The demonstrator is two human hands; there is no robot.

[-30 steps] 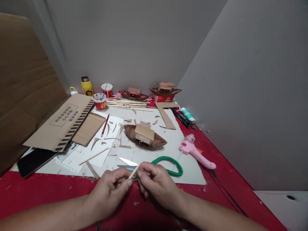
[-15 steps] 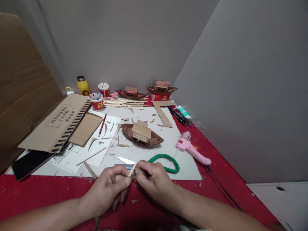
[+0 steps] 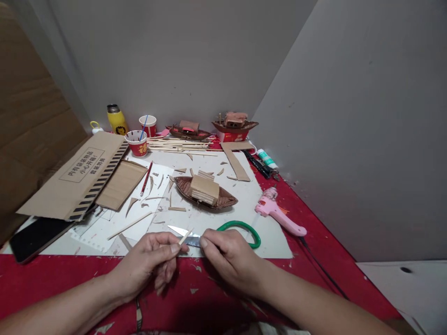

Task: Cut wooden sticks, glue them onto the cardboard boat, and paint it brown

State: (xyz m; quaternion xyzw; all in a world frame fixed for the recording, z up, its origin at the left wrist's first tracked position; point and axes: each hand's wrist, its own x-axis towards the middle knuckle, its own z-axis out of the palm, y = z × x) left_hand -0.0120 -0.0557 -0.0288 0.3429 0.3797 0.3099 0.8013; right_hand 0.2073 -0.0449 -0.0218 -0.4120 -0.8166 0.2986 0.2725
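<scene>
My left hand (image 3: 157,258) pinches a short, pale wooden stick (image 3: 185,237) between thumb and fingers, its free end tilted up to the right. Close by on the right, my right hand (image 3: 228,256) is closed with the thumb pressed on the forefinger; what it holds is hidden. A metal blade shows at its thumb, and I cannot tell whether it belongs to the scissors behind. Those scissors (image 3: 240,225) have green handles and lie partly covered by my hands. Beyond them rests a small brown model boat (image 3: 226,201) with a cardboard cabin roof (image 3: 204,187).
A pink glue gun (image 3: 279,213) with its cord lies at right. Cardboard (image 3: 73,186) and a phone (image 3: 38,239) are at left. Paper cups (image 3: 138,145), a yellow bottle (image 3: 117,122), sticks (image 3: 181,145) and two more boats (image 3: 188,130) stand behind. Scraps litter the paper.
My hands have come apart slightly: the left moved left with the stick, and the right no longer touches the stick's upper end. The view has shifted a little.
</scene>
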